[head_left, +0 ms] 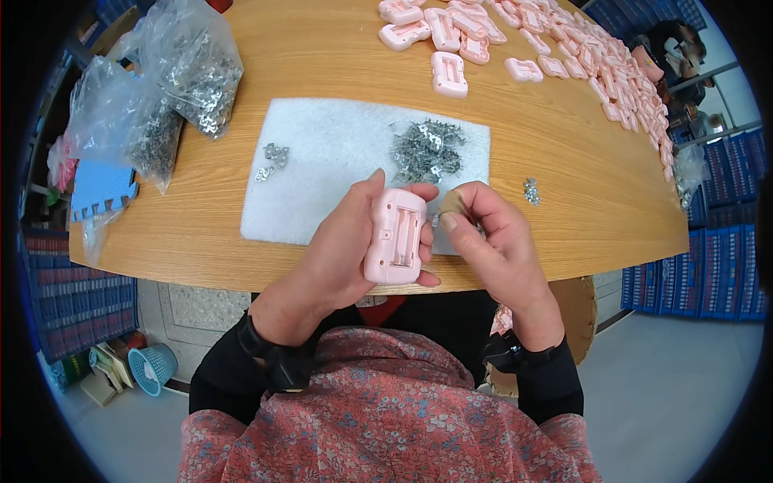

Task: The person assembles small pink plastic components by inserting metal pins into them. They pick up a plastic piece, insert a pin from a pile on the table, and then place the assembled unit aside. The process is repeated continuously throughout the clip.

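Note:
My left hand (345,228) is wrapped round a pink plastic casing (388,241), its battery compartment facing up. Beside the casing's right edge, my right hand (501,240) pinches its thumb and forefinger together; a small piece of metal seems to show at the fingertips, too small to make out. Both hands are over the near part of a white foam sheet (322,153). On the sheet lie a heap of small metal battery contacts (427,151) at the right and a smaller group of metal plates (274,161) at the left.
Many pink casings (555,60) spread along the table's far right, one casing (449,75) apart from them. Clear bags of metal parts (197,72) stand at the left near a blue foam mat (103,187). A little pile of metal pieces (531,191) lies right of the sheet.

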Motion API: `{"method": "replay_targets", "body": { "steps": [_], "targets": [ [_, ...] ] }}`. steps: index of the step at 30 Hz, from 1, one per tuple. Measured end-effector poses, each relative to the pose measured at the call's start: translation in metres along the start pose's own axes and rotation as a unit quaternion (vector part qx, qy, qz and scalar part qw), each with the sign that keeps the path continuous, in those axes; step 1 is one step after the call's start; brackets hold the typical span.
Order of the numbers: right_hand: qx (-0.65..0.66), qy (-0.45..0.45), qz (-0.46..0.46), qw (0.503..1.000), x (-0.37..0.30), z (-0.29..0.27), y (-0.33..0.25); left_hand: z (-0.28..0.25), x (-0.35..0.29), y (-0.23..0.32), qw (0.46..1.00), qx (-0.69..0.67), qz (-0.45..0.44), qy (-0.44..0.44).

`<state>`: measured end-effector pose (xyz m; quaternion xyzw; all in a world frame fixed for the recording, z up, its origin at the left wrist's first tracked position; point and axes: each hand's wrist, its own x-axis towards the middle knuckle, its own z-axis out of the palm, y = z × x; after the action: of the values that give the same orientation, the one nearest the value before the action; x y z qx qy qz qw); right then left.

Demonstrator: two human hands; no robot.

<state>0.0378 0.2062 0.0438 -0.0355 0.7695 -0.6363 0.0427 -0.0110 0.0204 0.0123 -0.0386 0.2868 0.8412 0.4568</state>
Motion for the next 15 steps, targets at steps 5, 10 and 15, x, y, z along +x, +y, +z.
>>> {"method": "replay_targets", "body": {
  "steps": [5,10,15],
  "targets": [
    [-0.163,-0.029,-0.064,0.984,0.008,0.001,0.001,-0.005,0.001,-0.001,0.999,0.0,-0.05,0.01],
    [-0.275,-0.041,-0.102,0.955,0.011,0.0,-0.007,-0.011,0.003,-0.006,0.998,-0.002,-0.062,-0.034],
    [-0.356,-0.03,-0.155,0.921,0.01,0.001,-0.012,-0.002,0.004,-0.006,0.996,0.036,-0.082,0.011]
  ]
}}
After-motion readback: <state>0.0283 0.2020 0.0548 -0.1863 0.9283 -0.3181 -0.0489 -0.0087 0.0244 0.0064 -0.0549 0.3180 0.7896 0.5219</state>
